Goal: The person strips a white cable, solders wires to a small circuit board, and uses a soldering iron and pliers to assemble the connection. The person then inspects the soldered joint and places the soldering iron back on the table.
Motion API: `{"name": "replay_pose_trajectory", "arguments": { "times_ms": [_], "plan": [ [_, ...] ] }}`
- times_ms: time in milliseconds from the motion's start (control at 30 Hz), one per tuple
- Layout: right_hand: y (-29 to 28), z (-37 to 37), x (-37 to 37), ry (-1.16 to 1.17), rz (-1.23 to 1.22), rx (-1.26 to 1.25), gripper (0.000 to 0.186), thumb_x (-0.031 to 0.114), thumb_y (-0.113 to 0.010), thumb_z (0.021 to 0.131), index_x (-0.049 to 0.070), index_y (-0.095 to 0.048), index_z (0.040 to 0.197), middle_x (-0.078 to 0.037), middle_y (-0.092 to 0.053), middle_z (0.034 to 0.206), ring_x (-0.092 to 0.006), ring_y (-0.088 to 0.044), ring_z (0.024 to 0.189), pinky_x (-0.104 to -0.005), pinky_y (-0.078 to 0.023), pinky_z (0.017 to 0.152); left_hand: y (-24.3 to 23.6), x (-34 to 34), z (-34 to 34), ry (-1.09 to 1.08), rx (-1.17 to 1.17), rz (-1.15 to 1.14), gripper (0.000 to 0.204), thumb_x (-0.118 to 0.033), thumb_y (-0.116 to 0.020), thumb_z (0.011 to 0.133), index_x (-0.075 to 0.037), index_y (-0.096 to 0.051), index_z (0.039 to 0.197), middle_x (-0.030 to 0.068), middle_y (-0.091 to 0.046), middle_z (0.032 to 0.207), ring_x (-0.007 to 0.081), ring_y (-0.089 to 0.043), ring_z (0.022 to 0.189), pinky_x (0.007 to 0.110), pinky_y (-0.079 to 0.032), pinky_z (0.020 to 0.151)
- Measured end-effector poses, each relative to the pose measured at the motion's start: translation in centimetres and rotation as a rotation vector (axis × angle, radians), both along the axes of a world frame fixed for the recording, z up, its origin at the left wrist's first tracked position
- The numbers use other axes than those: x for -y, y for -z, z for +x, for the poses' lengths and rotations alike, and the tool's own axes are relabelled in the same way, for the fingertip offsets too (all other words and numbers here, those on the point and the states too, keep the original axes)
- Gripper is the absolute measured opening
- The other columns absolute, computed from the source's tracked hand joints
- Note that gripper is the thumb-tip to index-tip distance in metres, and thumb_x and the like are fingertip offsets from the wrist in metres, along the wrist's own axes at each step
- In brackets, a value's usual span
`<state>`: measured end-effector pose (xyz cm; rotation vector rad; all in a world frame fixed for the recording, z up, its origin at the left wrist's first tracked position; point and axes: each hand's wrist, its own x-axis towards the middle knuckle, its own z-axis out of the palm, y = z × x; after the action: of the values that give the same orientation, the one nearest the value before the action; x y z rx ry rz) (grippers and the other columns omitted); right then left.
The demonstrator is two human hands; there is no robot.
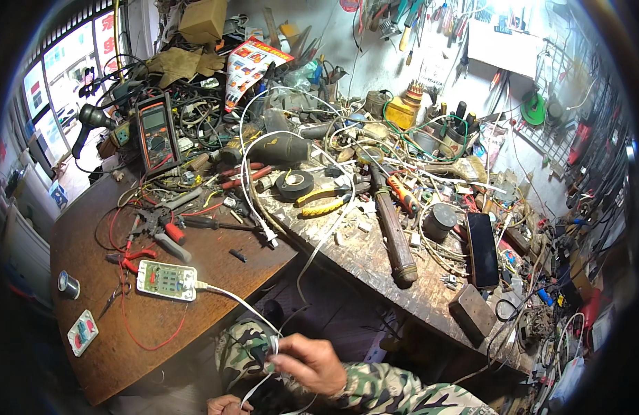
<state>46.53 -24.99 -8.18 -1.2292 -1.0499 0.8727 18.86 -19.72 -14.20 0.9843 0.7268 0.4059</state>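
Both hands off the counter's near edge: right hand [311,361] pinches the white cable [231,297] from the open power strip [167,279], left hand [226,405] grips its lower run; strip unclosed.

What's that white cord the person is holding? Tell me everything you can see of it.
The white cord is a flat, flexible, plastic-looking cable. One end joins a small white device with a green board face lying on the brown table. From there it runs off the table edge down to the right hand, whose fingers pinch a folded loop of it. It then drops toward the left hand at the lower edge, which also touches it.
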Motion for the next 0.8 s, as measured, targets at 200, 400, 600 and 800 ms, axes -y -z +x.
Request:
{"name": "replay_pose_trajectory", "arguments": {
  "times_ms": [200,400,600,800],
  "plan": [
    [-7.9,9.3,-2.1,0.616,0.112,1.030,0.017,0.008,-0.072,0.083,0.003,-0.063,0.097,-0.017,-0.064,0.082,-0.0353,-0.065,0.071,-0.0419,-0.053,0.063,0.5,0.4,0.4,0.060,-0.044,0.057,0.025,-0.023,-0.056,0.102,-0.001,-0.066,0.098,0.0016,-0.064,0.070,0.0042,-0.044,0.052,0.023,-0.033,0.047],
    [-7.9,16.9,-5.9,0.732,-0.237,1.500,0.014,0.013,-0.068,0.081,0.005,-0.061,0.090,-0.015,-0.062,0.086,-0.0377,-0.060,0.086,-0.0476,-0.048,0.075,-0.5,-0.2,-0.1,0.145,0.151,0.158,0.023,-0.020,-0.059,0.100,0.000,-0.066,0.092,0.0035,-0.065,0.068,0.0070,-0.051,0.054,0.025,-0.040,0.049],
    [-5.4,20.9,-9.7,0.559,-0.099,1.283,0.029,0.020,-0.068,0.082,0.003,-0.070,0.106,-0.019,-0.070,0.090,-0.0363,-0.067,0.088,-0.0439,-0.051,0.083,3.6,0.8,-3.2,0.040,0.162,-0.223,0.016,-0.010,-0.069,0.091,-0.002,-0.063,0.103,0.0090,-0.067,0.080,0.0233,-0.064,0.066,0.039,-0.053,0.059],
    [-5.1,21.4,-9.2,0.667,-0.095,1.395,0.020,0.017,-0.073,0.080,0.000,-0.065,0.089,-0.021,-0.067,0.086,-0.0404,-0.065,0.084,-0.0465,-0.049,0.075,1.9,2.0,-4.5,-0.064,0.196,-0.055,0.026,-0.011,-0.065,0.093,0.004,-0.066,0.115,0.0039,-0.069,0.078,0.0032,-0.057,0.057,0.020,-0.048,0.052]
  ]
}}
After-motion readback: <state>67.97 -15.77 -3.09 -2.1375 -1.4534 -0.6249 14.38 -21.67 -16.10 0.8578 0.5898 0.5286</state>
